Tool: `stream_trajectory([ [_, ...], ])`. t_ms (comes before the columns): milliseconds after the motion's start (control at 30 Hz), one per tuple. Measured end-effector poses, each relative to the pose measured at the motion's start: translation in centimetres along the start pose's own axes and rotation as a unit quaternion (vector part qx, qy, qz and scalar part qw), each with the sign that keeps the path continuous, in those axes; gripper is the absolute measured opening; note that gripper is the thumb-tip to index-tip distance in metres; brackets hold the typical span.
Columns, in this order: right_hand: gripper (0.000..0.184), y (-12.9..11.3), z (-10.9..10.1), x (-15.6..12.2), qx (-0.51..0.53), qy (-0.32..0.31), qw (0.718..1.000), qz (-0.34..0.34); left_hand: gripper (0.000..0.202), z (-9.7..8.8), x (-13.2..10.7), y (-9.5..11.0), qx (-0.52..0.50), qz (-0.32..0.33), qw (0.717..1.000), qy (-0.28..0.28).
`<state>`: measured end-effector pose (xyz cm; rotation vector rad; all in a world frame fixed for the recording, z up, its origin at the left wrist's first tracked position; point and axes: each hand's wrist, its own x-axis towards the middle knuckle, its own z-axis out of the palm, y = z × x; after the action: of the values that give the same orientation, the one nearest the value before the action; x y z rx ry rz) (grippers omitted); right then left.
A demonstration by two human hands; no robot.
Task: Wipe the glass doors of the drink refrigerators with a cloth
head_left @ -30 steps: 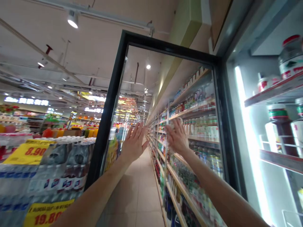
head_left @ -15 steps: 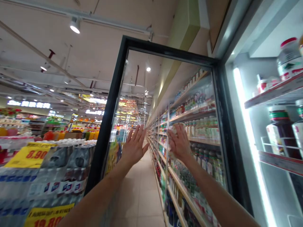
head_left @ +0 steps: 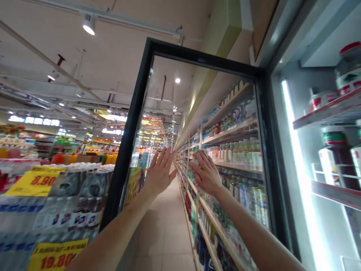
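Observation:
A glass cooler door [head_left: 201,55] with a dark frame stands swung open in front of me. My left hand [head_left: 160,174] lies flat against its pane, fingers stretched upward and slightly apart. To the right of it, my right hand [head_left: 208,174] presses a pale, crumpled cloth [head_left: 193,165] to the same glass. Most of that cloth is hidden under the palm and fingers, so its full shape cannot be made out. Both forearms reach up from the lower edge of the view.
On the right is the lit cooler interior, with bottles [head_left: 334,154] on wire-edged shelves [head_left: 324,109]. Shrink-wrapped drinks with yellow price signs [head_left: 35,182] are stacked at left. Through the glass show an aisle floor [head_left: 166,226] and long shelves of bottles.
My right hand has slid left across the glass with the cloth, toward my left hand. The left hand stays at nearly the same place on the pane. The view has shifted slightly.

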<state>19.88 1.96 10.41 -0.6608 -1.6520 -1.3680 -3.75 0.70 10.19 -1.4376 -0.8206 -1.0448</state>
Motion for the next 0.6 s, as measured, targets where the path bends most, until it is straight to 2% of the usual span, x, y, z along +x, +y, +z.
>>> stream_trajectory([
  [33, 0.041, 0.6, -0.3, -0.6, 0.001, -0.009, 1.0, -0.01, 0.059, 0.0, 0.0, 0.0, 0.0, 0.0, 1.0, 0.0],
  [67, 0.041, 1.9, -0.7, -1.6, -0.007, -0.006, 1.0, 0.017, 0.06, 0.0, 0.0, 0.1, -0.001, 0.0, 1.0, -0.002],
  [133, 0.041, 5.3, -1.4, -3.9, -0.038, 0.035, 0.987, 0.15, 0.06, -0.1, 0.0, 0.2, 0.001, -0.002, 1.0, -0.004],
  [200, 0.045, 7.8, -1.6, -5.3, -0.063, 0.096, 0.947, 0.299, 0.06, -0.1, 0.0, 0.4, 0.004, -0.004, 1.0, -0.005],
  [233, 0.047, 8.0, -1.4, -5.3, -0.069, 0.114, 0.929, 0.345, 0.06, -0.1, 0.0, 0.4, 0.005, -0.005, 1.0, -0.004],
  [267, 0.049, 7.5, -1.2, -4.9, -0.069, 0.12, 0.923, 0.359, 0.059, -0.1, 0.0, 0.4, 0.005, -0.004, 1.0, -0.003],
  [300, 0.049, 6.2, -0.8, -4.1, -0.062, 0.113, 0.933, 0.337, 0.06, 0.0, 0.0, 0.4, 0.004, -0.004, 1.0, -0.003],
  [333, 0.049, 4.6, -0.5, -3.1, -0.049, 0.092, 0.954, 0.279, 0.06, 0.0, 0.0, 0.3, 0.002, -0.004, 1.0, -0.004],
  [400, 0.046, 1.4, 0.0, -1.4, -0.017, 0.03, 0.994, 0.106, 0.059, 0.1, 0.0, 0.2, -0.003, -0.003, 1.0, -0.007],
  [433, 0.044, 0.4, 0.0, -1.1, -0.006, 0.005, 0.999, 0.034, 0.059, 0.1, 0.0, 0.1, -0.006, -0.002, 1.0, -0.008],
  [467, 0.042, 0.2, -0.2, -1.3, -0.002, -0.012, 1.0, -0.006, 0.059, 0.1, 0.0, 0.0, -0.007, -0.001, 1.0, -0.007],
  [500, 0.041, 0.7, -0.5, -1.9, -0.008, -0.016, 1.0, -0.008, 0.058, 0.2, 0.0, -0.1, -0.008, 0.0, 1.0, -0.006],
  [533, 0.04, 1.9, -0.9, -2.9, -0.021, -0.01, 0.999, 0.029, 0.058, 0.2, 0.0, -0.1, -0.008, 0.001, 1.0, -0.005],
  [600, 0.042, 5.3, -1.8, -5.2, -0.054, 0.03, 0.984, 0.167, 0.059, 0.1, 0.0, 0.0, -0.005, -0.002, 1.0, -0.007],
])
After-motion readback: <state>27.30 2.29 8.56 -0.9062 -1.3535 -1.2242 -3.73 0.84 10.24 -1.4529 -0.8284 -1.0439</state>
